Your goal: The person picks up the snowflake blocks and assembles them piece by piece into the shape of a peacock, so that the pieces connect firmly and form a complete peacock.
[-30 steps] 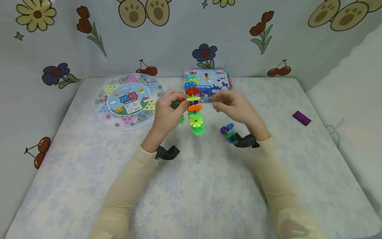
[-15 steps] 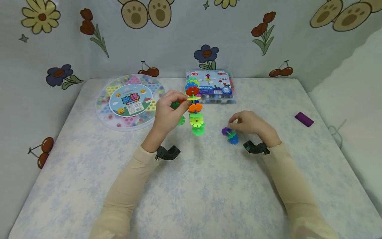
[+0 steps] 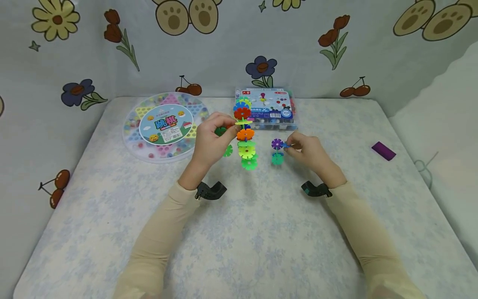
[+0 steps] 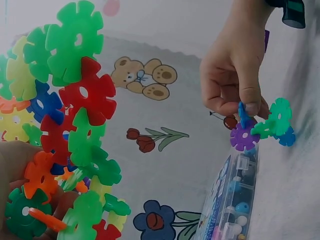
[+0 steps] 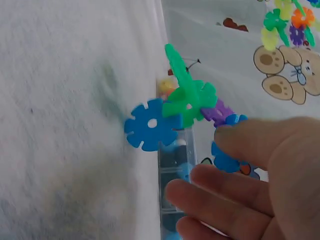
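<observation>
My left hand (image 3: pixel 210 143) pinches a tall chain of interlocked notched plastic discs (image 3: pixel 247 151) in green, yellow, orange, red and blue. Seen from the left wrist, the chain (image 4: pixel 87 92) bends into a cluster that hides part of that hand. To its right, my right hand (image 3: pixel 311 155) pinches a small group of snowflake discs (image 3: pixel 277 158) by a blue disc between thumb and finger. From the right wrist, purple, green and another blue disc (image 5: pixel 141 132) extend off the pinched one. The small group is raised above the table and stands apart from the chain.
A round Chinese checkers board (image 3: pixel 128 141) lies at the back left of the table (image 3: pixel 239 241). Behind the hands sits a clear plastic box (image 3: pixel 267 124) with a printed sheet and sorted beads. A purple strip (image 3: pixel 383 151) lies at the right.
My right hand went from beside the chain down to the small disc group on the table, grasped it and lifted it. The left hand still holds the chain in nearly the same place.
</observation>
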### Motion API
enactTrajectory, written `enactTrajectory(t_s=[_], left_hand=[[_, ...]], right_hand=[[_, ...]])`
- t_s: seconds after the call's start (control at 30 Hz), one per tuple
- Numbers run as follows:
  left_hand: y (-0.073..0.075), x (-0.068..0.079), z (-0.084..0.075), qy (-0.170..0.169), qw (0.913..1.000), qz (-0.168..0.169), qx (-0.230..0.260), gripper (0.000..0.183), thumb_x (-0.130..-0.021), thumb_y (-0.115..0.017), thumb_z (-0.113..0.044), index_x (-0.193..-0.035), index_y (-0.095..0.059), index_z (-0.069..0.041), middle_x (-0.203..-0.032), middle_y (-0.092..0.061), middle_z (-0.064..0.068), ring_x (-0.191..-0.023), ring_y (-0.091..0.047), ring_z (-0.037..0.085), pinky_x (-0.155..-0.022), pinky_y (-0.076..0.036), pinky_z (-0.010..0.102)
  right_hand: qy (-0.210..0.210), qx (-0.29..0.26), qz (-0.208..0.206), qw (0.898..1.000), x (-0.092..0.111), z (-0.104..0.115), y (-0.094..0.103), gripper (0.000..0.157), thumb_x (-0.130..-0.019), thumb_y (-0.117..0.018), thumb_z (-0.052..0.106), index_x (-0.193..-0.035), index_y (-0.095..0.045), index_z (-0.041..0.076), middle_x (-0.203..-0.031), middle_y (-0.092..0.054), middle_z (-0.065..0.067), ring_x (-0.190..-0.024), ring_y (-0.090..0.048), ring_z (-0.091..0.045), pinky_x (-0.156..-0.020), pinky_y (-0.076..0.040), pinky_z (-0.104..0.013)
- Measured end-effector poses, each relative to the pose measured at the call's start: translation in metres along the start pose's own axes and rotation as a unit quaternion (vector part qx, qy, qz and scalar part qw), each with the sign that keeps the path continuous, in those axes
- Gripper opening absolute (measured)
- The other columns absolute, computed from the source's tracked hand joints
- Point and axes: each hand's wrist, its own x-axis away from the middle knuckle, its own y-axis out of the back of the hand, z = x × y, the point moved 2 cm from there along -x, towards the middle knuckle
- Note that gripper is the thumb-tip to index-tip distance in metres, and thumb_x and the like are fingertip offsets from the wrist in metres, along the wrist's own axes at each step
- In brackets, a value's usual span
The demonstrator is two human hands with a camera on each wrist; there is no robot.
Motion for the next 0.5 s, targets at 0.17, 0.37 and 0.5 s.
enactTrajectory(t_s=[0.17,0.37,0.5], left_hand=[[-0.001,0.001,0.000,-0.009,0.9999,0.005,0.001,0.010,-0.092,-0.070,-0.003,-0.090,-0.074,0.007,-0.099,-0.068,0.020,-0.082,-0.061,0.028,-0.066,-0.047,0.022],[-0.002,0.001,0.000,-0.011,0.9998,0.014,0.004,0.010,-0.092,-0.070,-0.003,-0.091,-0.074,0.006,-0.098,-0.068,0.020,-0.079,-0.060,0.027,-0.064,-0.047,0.023],[-0.003,0.002,0.000,-0.012,0.9998,0.018,0.005,0.010,-0.092,-0.070,-0.002,-0.091,-0.074,0.006,-0.098,-0.068,0.020,-0.078,-0.060,0.026,-0.064,-0.047,0.023]], right_hand=[[0.017,0.011,0.051,0.999,0.003,0.015,-0.002,0.016,-0.083,-0.075,0.001,-0.083,-0.060,0.007,-0.090,-0.074,-0.012,-0.085,-0.069,-0.028,-0.081,-0.058,-0.045],[-0.001,-0.015,0.140,0.990,0.005,0.028,-0.003,0.028,-0.087,-0.081,0.026,-0.079,-0.059,0.011,-0.067,-0.054,0.000,-0.062,-0.049,-0.014,-0.057,-0.040,-0.027],[-0.029,-0.065,0.150,0.986,0.005,0.025,-0.003,0.020,-0.100,-0.064,0.022,-0.088,-0.057,0.008,-0.064,-0.056,-0.001,-0.057,-0.049,-0.014,-0.053,-0.039,-0.026]])
